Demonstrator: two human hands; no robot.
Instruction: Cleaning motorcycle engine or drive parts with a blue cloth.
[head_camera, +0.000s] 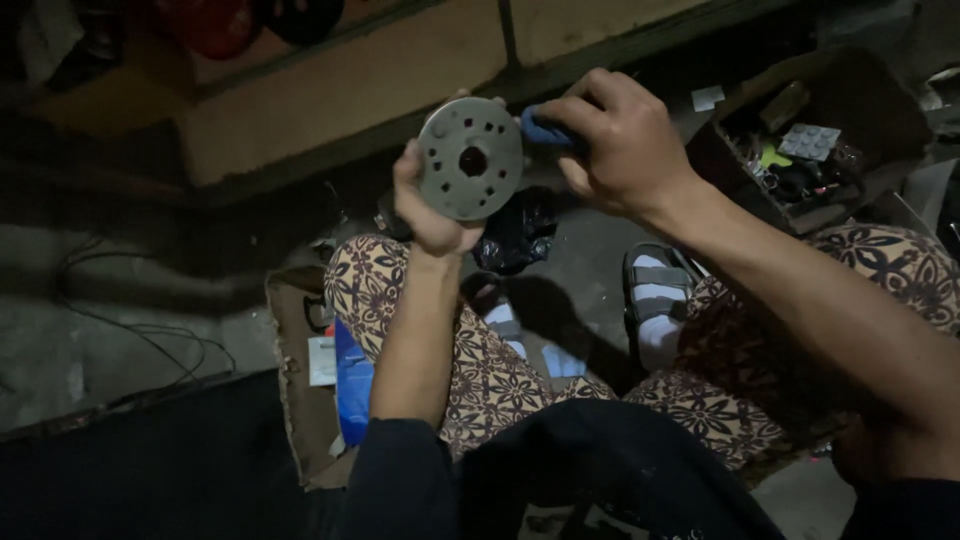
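A: How is the round grey perforated metal disc held?
B: Raised above the knees, left hand grip pinching its rim.
A: The right hand?
B: Wrist bent, grip pressed around a blue-handled tool at the disc's edge.

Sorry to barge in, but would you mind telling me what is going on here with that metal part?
A seated person holds a round grey metal disc with drilled holes up in the left hand. The right hand presses a small blue object against the disc's edge; what it is cannot be told. Below are patterned trousers and sandalled feet on a concrete floor. A cardboard box of small parts sits to the right.
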